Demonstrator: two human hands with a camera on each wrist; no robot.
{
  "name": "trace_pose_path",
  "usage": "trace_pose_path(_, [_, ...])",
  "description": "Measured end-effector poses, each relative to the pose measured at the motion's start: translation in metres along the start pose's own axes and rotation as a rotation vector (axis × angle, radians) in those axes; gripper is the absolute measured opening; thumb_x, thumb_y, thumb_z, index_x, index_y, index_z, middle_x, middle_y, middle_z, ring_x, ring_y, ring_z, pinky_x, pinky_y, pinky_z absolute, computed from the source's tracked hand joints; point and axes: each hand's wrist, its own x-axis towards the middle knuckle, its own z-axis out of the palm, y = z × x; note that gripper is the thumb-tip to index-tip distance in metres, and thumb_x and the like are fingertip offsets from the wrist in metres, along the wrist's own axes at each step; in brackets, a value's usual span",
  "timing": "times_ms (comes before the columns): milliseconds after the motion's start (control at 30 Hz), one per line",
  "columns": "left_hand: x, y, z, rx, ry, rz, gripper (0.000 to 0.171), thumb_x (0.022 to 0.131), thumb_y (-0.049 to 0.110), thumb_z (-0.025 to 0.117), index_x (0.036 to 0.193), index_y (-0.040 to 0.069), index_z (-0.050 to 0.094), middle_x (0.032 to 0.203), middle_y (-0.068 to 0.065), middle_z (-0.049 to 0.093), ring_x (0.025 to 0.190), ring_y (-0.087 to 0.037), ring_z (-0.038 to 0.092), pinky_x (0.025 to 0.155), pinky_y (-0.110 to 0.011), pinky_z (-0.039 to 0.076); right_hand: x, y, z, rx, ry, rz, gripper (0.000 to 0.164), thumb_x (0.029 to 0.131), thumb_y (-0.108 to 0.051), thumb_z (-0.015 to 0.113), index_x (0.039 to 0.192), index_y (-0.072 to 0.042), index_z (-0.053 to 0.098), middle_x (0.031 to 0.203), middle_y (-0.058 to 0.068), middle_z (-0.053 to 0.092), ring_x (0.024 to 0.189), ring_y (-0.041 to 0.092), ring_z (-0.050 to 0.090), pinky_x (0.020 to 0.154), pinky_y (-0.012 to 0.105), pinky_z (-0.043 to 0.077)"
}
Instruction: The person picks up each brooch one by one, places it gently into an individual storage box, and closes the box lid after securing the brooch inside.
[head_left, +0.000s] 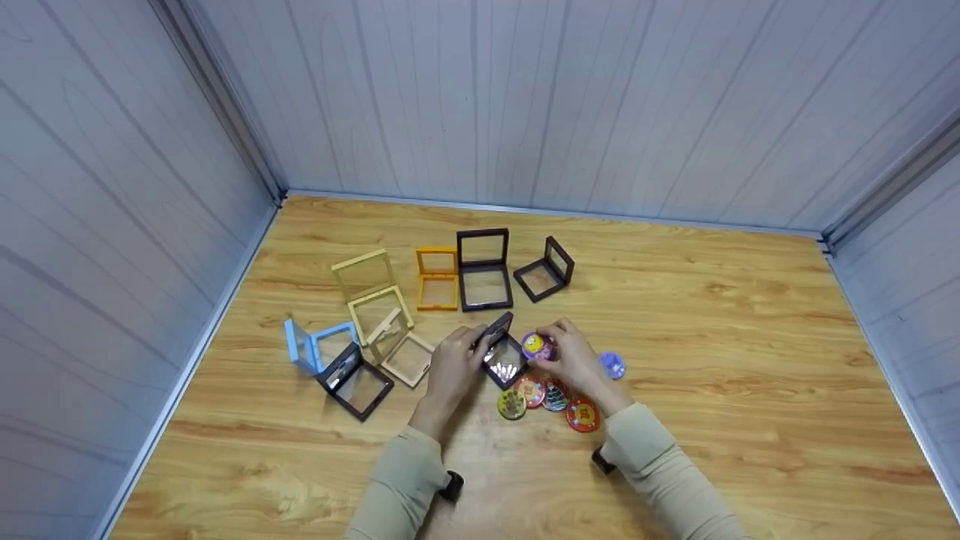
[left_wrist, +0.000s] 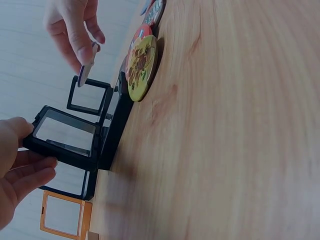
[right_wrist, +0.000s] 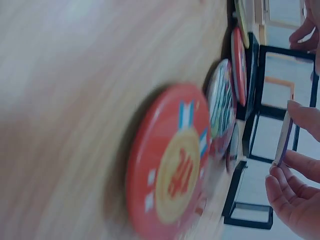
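My left hand (head_left: 452,366) pinches the raised lid of a small black hinged display frame (head_left: 498,327), whose clear-film base lies on the table. My right hand (head_left: 576,363) pinches a round purple badge (head_left: 534,345) with a yellow figure on it, just right of that frame's base. In the right wrist view the badge (right_wrist: 283,137) is edge-on between thumb and fingers, apart from the frame. Close below lie a yellow-green badge (head_left: 512,404), a red-rimmed badge (head_left: 531,391), a dark patterned badge (head_left: 555,396) and a red badge with a gold middle (head_left: 583,415).
A violet-blue badge (head_left: 612,365) lies right of my right wrist. Several open display frames stand behind and to the left, including an orange one (head_left: 437,307), a large black one (head_left: 486,307), a light blue one (head_left: 300,348) and a pale yellow one (head_left: 406,304). Panel walls (head_left: 510,112) enclose the wooden table.
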Motion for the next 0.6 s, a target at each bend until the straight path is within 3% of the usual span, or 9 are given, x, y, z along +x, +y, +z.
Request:
trace_pose_path(167, [0.0,0.001,-0.001,0.008,0.005,0.007,0.018,0.083,0.013,0.06,0.095,0.002,0.067,0.08,-0.005,0.064,0.07,-0.018,0.062,0.063,-0.029,0.05,0.003,-0.005,0.009,0.02,0.008,-0.068,0.051,0.068,-0.016,0.076,0.11,0.006,0.056,0.097,0.012,0.05,0.086,0.024,0.051,0.078,0.033,0.045])
trace_pose_path(600, [0.0,0.002,-0.001,0.007,0.005,0.01,0.018,0.081,0.011,0.062,0.095,0.001,0.067,0.079,-0.006,0.064,0.07,-0.018,0.062,0.064,-0.028,0.05,0.012,-0.011,0.03,0.013,-0.023,-0.106,0.047,0.066,-0.016,0.077,0.103,0.007,0.059,0.093,0.012,0.051,0.084,0.024,0.052,0.078,0.035,0.045])
